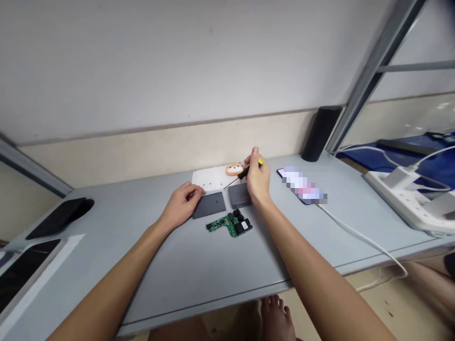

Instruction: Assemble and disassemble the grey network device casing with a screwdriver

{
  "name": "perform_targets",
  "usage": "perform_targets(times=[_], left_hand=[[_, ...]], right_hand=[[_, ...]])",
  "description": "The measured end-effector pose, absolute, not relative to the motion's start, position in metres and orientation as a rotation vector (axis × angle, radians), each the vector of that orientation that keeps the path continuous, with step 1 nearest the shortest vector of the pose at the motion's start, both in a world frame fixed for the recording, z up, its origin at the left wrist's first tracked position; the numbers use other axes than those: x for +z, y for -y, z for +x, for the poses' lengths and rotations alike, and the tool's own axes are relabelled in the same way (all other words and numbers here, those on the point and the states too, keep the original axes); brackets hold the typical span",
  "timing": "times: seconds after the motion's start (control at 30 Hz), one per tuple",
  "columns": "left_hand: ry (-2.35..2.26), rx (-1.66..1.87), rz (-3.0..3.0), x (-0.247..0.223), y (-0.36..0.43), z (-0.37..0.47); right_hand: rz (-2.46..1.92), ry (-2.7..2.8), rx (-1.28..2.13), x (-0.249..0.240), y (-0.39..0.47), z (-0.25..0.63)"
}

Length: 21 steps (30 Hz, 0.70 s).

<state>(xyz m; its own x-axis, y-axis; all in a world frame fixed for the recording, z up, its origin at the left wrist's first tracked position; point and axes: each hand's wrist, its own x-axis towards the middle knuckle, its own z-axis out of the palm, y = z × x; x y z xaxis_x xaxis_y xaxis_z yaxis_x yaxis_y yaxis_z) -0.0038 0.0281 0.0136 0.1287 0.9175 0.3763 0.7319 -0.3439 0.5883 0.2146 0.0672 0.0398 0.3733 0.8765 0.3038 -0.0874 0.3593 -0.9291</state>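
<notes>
My right hand grips a screwdriver with a black and yellow handle. Its thin shaft points down to the left, the tip near the gap between two dark grey pieces. One is a flat cover plate; the other, a shallow grey casing, lies partly behind my right hand. At the plate's upper left corner rests my left hand, its fingers curled together; whether they pinch anything is hidden. In front of both pieces lies a green circuit board with black parts.
White paper with several tiny dark screws and an orange-and-white animal-face item lies behind. To the right are a phone on a white cable, a black cylinder and a power strip. A black object sits left.
</notes>
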Motion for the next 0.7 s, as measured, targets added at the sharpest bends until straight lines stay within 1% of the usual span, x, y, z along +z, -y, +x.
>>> perform_targets(times=[0.17,0.27,0.3,0.4,0.47,0.57,0.7], left_hand=[[-1.681,1.208,2.194,0.021,-0.023,-0.002],[-1.590,1.255,2.342,0.029,-0.015,0.004],[-1.512,1.196,2.412,0.031,-0.012,0.008],[-1.217,0.870,2.606,0.035,0.000,0.022],[-1.115,0.725,2.655,0.035,0.008,0.032],[-1.076,0.600,2.614,0.034,0.015,0.040],[-1.082,0.549,2.555,0.033,0.016,0.041]], right_hand=[[-1.027,0.959,0.858,0.044,-0.059,0.212],[-1.068,0.929,0.871,0.046,-0.058,0.213],[-1.082,0.922,0.872,0.046,-0.059,0.213],[-1.112,0.916,0.872,0.046,-0.060,0.214],[-1.116,0.919,0.874,0.046,-0.060,0.214],[-1.123,0.926,0.879,0.044,-0.062,0.214],[-1.143,0.953,0.851,0.043,-0.063,0.214]])
